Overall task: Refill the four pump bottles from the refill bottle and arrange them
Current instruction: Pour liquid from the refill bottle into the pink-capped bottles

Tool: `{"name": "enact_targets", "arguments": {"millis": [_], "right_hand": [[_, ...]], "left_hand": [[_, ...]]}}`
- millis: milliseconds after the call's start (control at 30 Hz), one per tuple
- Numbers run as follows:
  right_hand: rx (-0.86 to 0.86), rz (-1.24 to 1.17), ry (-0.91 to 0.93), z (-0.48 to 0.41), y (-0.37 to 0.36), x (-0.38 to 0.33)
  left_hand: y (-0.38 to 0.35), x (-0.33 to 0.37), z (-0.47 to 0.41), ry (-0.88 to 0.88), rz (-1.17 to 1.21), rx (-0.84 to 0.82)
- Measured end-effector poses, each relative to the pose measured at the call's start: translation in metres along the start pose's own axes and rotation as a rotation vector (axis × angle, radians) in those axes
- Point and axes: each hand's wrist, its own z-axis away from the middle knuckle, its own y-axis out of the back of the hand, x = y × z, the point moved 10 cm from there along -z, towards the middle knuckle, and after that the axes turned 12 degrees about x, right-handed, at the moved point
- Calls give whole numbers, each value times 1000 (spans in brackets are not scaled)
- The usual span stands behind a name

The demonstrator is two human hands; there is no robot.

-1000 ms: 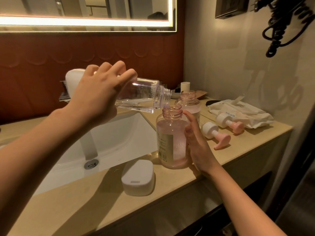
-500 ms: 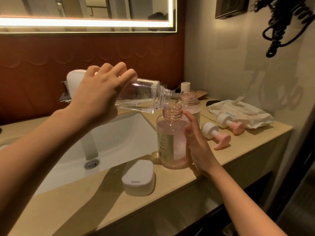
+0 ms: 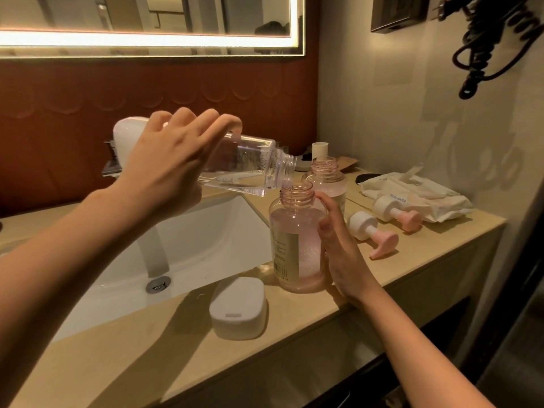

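My left hand [image 3: 169, 166] grips a clear refill bottle [image 3: 250, 169], tipped almost flat, its mouth over the neck of a pink pump bottle [image 3: 297, 242]. That bottle stands uncapped on the beige counter [image 3: 426, 254] and holds pale pink liquid. My right hand [image 3: 338, 248] holds its right side, thumb up near the shoulder. A second uncapped pink bottle [image 3: 328, 178] stands just behind it. Two pump heads lie on the counter to the right, the nearer pump head [image 3: 372, 232] and the farther pump head [image 3: 396, 210], both white with pink spouts.
A white sink basin [image 3: 188, 248] with a drain lies left of the bottles. A white lidded soap box [image 3: 238, 309] sits at the counter's front. A wipes pack [image 3: 412, 189] lies by the right wall. A black coiled cord [image 3: 485, 42] hangs above.
The refill bottle's mouth has dropped slightly closer to the pink bottle's neck. Both hands have stayed almost where they were.
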Motion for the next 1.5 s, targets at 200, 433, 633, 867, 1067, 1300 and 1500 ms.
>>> {"name": "enact_targets", "arguments": {"millis": [200, 433, 633, 867, 1067, 1300, 1500], "right_hand": [[-3, -19, 5, 0, 0, -1], [2, -15, 1, 0, 0, 0], [-3, -9, -3, 1, -1, -2], [-5, -4, -2, 1, 0, -2], [7, 8, 3, 1, 1, -2], [0, 8, 16, 2, 0, -5], [3, 2, 14, 1, 1, -4]], "left_hand": [[3, 2, 2, -15, 21, 35], [7, 4, 2, -27, 41, 63], [9, 3, 3, -24, 45, 82], [12, 5, 4, -28, 50, 99], [14, 7, 3, -26, 33, 109], [14, 6, 2, -21, 31, 107], [13, 6, 2, -13, 26, 103]]}}
